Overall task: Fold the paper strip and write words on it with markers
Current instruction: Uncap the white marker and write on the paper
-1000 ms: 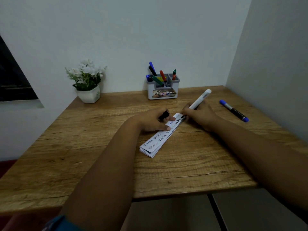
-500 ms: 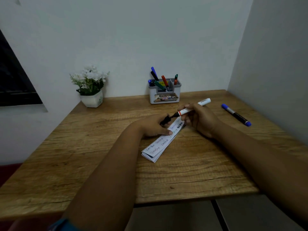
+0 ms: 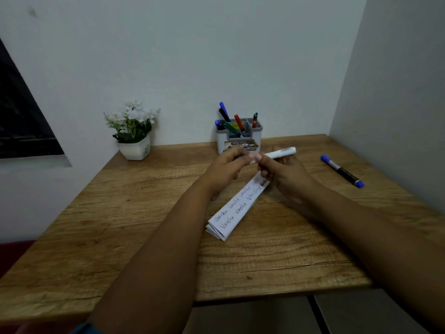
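Holding white marker (image 3: 280,153) above the desk (image 3: 144,237): right hand (image 3: 284,172) grips its barrel, left hand (image 3: 226,167) pinches the near end, hands touching. Folded paper strip (image 3: 237,209) with handwriting lies on desk below them. Blue marker (image 3: 342,171) lies well right.

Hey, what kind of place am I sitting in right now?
Probably a small desk nook at home or in an office. A wooden table sits in a corner of plain white walls, with a marker holder and a potted white flower plant at the back.
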